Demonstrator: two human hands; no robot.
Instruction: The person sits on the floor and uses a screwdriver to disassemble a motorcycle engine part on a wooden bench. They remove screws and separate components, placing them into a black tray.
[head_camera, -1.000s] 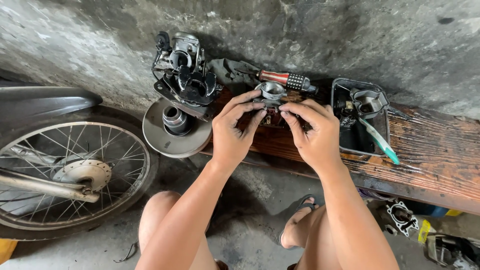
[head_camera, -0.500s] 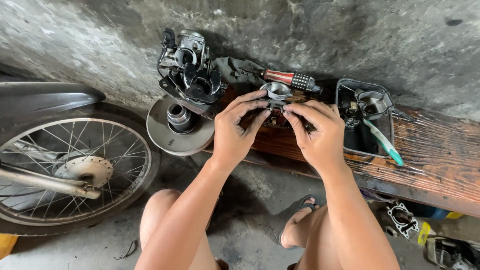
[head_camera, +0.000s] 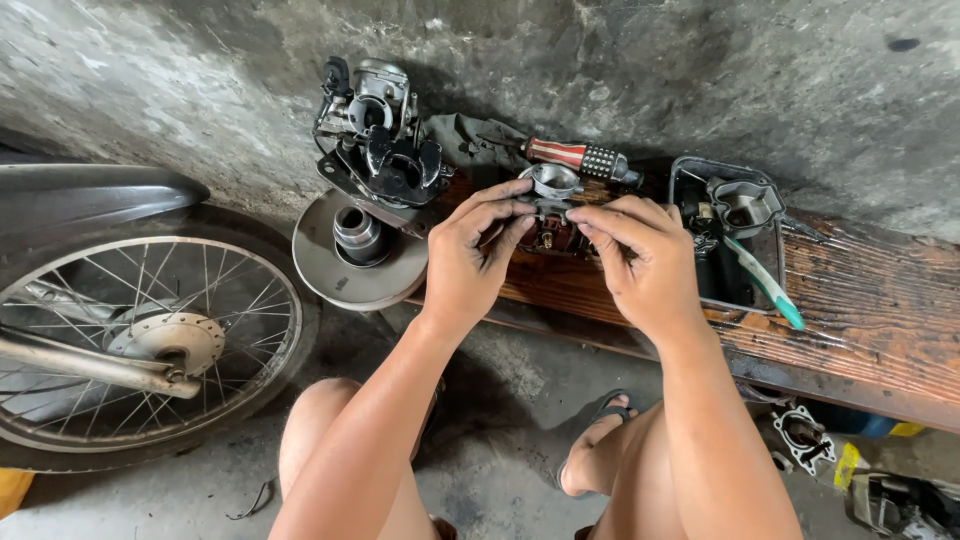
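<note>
Together two hands (head_camera: 480, 262) (head_camera: 645, 262) hold one carburetor (head_camera: 549, 205).

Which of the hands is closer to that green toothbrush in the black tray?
Right hand, just beside the toothbrush. Left hand sits farther off, beyond the small metal part.

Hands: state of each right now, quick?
Left hand: fingers closed on the small metal part over the plank.
Right hand: fingers pinching the same part from the other side.
</note>
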